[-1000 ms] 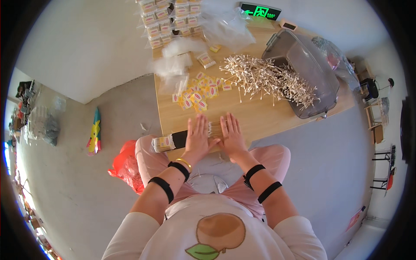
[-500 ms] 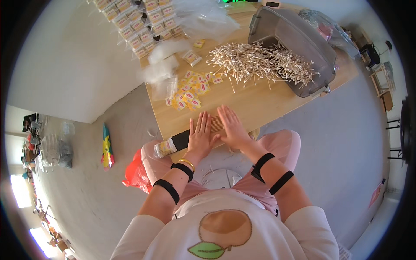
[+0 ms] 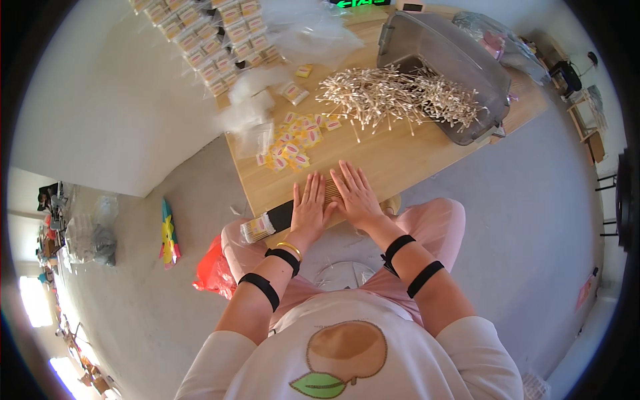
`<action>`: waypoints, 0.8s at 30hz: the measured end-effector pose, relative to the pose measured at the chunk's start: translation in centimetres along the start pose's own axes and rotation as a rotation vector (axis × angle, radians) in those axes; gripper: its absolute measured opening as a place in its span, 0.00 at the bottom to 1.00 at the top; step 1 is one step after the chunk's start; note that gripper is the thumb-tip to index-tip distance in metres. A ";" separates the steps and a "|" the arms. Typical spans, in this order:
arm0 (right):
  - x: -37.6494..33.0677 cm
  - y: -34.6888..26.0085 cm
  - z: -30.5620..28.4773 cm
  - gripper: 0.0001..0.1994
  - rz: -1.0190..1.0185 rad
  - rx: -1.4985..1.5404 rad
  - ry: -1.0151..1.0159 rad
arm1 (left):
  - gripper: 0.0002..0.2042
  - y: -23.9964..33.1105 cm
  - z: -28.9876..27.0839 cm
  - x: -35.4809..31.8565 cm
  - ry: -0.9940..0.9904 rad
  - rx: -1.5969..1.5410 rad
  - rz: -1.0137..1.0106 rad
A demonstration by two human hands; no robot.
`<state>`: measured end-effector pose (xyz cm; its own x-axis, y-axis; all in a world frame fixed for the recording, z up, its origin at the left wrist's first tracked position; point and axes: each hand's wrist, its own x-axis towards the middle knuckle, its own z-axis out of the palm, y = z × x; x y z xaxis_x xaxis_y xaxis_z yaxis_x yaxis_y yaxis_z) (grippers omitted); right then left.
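Both hands lie flat and side by side on the wooden desk [image 3: 413, 160], close to its near edge. The left hand [image 3: 311, 207] and the right hand [image 3: 357, 193] are spread, fingers straight and pointing toward 12 o'clock, each grip released and pressing palm-down rather than clasping anything. Between and under the inner edges of the palms shows a small bundle of thin pale sticks [image 3: 331, 189], laid parallel in a neat row, light wood in colour; most of it is hidden by the hands.

At about 1 o'clock from the hands, well apart, a loose heap of cotton swabs [image 3: 393, 97] spills across the desk, thin pale stems crossing at all angles, part of it lying inside a tipped grey plastic bin [image 3: 460, 60]. At 11 o'clock from the hands lies a scatter of small yellow and white packets [image 3: 293, 143]. At 8 o'clock from the left hand, a long dark pack with a pale end [image 3: 267, 223] rests on the desk's edge. Farther off at 11 o'clock, stacked small boxes [image 3: 213, 37] stand in rows beside clear plastic bags [image 3: 313, 30].
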<state>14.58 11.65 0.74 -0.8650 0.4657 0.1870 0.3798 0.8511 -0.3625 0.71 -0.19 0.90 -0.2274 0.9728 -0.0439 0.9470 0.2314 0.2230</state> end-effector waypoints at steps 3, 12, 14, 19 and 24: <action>0.2 -0.6 1.0 0.34 0.017 -0.096 -0.069 | 0.39 -1.4 -1.0 -0.8 0.076 -0.170 -0.117; 0.3 -3.3 2.5 0.34 -0.030 -0.102 -0.032 | 0.36 -19.0 1.9 -14.3 0.405 -0.587 -0.958; 0.5 -5.2 3.7 0.34 -0.068 -0.070 -0.059 | 0.37 -18.8 2.6 -14.1 0.319 -0.817 -1.067; 1.4 -9.9 6.1 0.36 -0.133 -0.064 -0.125 | 0.41 -14.2 1.4 -11.8 0.344 -0.585 -1.044; 1.4 -10.9 5.9 0.35 -0.136 -0.042 -0.145 | 0.36 -15.1 4.0 -12.1 0.469 -0.800 -1.017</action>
<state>7.33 1.58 -0.42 -0.9463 0.3086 0.0966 0.2672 0.9146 -0.3035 -9.94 -15.44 -5.83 -0.9412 0.2481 -0.2294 -0.0325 0.6093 0.7923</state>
